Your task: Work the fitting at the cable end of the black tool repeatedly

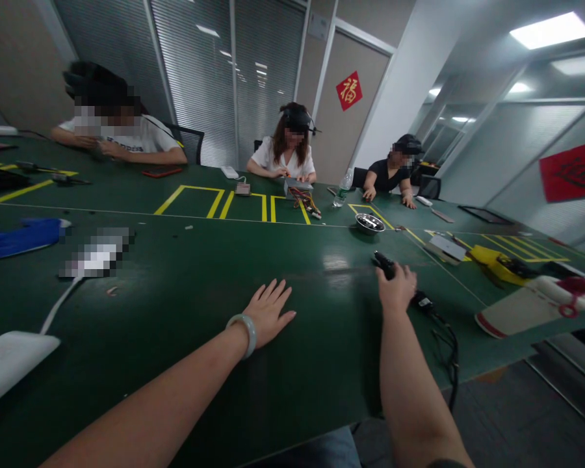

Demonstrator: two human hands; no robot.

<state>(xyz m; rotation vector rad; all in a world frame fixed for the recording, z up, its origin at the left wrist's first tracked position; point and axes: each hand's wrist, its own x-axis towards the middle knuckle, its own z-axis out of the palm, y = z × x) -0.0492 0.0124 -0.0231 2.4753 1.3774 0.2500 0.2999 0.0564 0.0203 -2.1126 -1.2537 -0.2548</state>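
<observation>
L hand (269, 311): flat on the dark green matte tabletop (185, 305), palm down, fingers spread apart, nothing held; pale green jade-like bangle (244, 334) on the wrist. R hand (397, 288): closed around a small black handheld device (385, 264), whose front end projects past the knuckles; device sits at table level, approx. centre-right of the table, well right of the L hand. Black cable (441, 325) runs from beneath the R hand toward the near table edge and hangs over it. Round stainless steel bowl (369, 223) lies beyond the device, near a yellow tape marking (214, 203). White and red roll-shaped object (531, 305) lies to the right, yellow tool (497, 265) behind it. Three other persons sit at the far side, hands on the table.
</observation>
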